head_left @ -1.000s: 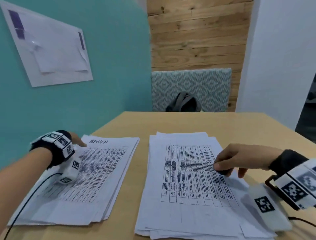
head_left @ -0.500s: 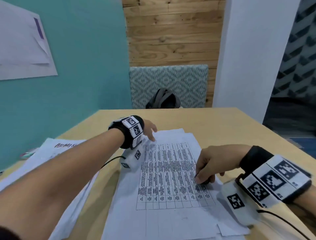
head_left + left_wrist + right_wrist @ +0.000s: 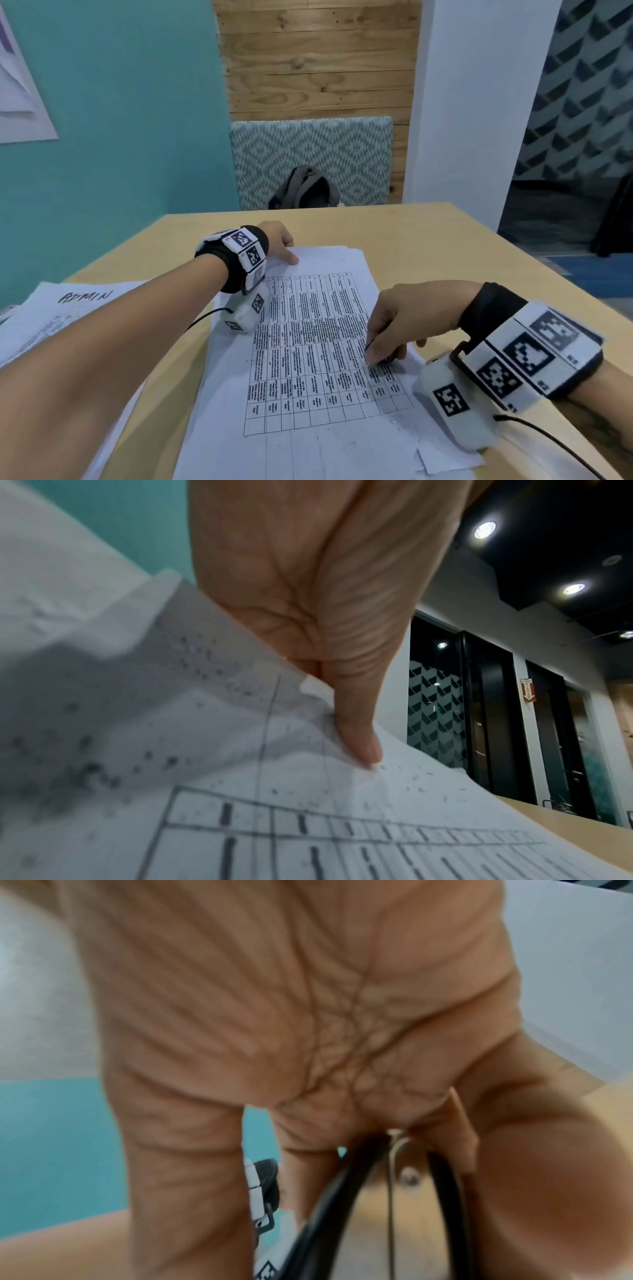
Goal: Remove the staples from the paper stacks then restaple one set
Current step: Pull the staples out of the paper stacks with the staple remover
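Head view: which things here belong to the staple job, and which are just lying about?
Part of the job:
- table-printed paper stack, far corner pinched by the left hand
- black tool gripped in the right hand, apparently a staple remover
- "ADMIN" paper stack

Lying about:
- backpack
- patterned panel
- sheet on the wall

An office: printed forms (image 3: 318,342) on a wooden desk (image 3: 428,246), glass-doored rooms (image 3: 496,723) beyond
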Tool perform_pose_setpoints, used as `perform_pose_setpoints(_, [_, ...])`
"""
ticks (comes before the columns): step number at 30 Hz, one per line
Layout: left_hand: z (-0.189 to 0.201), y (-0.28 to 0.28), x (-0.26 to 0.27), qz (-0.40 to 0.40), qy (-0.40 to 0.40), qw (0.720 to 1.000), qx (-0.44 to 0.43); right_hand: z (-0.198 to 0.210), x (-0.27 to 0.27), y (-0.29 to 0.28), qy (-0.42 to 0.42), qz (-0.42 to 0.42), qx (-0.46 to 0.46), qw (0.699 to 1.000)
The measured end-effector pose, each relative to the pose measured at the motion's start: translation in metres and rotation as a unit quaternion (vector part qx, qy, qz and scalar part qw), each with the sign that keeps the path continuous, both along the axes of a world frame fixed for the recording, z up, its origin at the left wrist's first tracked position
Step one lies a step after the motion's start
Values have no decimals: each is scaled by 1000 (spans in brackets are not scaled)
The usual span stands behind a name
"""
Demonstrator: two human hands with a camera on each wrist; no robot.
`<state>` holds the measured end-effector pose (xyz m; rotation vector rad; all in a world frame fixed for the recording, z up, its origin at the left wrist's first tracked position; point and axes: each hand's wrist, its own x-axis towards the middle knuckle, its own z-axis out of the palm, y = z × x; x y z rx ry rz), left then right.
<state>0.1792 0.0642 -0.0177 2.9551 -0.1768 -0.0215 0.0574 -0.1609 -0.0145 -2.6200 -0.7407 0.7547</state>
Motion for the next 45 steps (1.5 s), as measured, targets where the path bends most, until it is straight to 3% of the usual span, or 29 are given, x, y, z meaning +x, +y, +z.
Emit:
perform_pose_setpoints(9, [10,10,-14,-73,-37,996,-25,19,15,-26,-25,-108,120,987])
perform_pose_setpoints(13, [19,13,-23,-109,-125,981,-99,17,21,-30,-53,-155,173,971])
perform_pose_setpoints(18, [37,19,-34,-149,-157,965,-148,12,33,-20,-53,-198,294,933])
perform_pose_setpoints(24, [51,20,-46,-189,-181,951,-167,18,51,-5,19,-222,440,870])
perform_pose_setpoints(27, [54,26,-48,-166,-172,957,-162,19,55,-3,32,-226,468,854])
perform_pose_setpoints(29, [55,37,-47,-112,-167,972,-121,20,56,-4,31,-231,487,842])
perform_pose_setpoints(31, [54,54,-46,-63,-160,975,-141,23,57,-5,30,-233,501,833])
perform_pose_setpoints(33, [48,72,-45,-28,-118,952,-280,26,58,-5,34,-230,519,823])
perform_pose_setpoints(35, [37,84,-46,7,-49,898,-437,30,58,-4,37,-228,537,811])
perform_pose_setpoints(37, [26,91,-47,33,-7,851,-523,36,60,-2,33,-224,555,800])
perform_pose_setpoints(39, [20,95,-48,28,27,836,-548,44,62,1,29,-219,578,786])
perform_pose_setpoints(41, [19,96,-50,5,46,842,-538,53,63,4,21,-211,596,774])
perform_pose_setpoints(45, [37,87,-56,-17,10,830,-557,81,63,10,-30,-179,617,766])
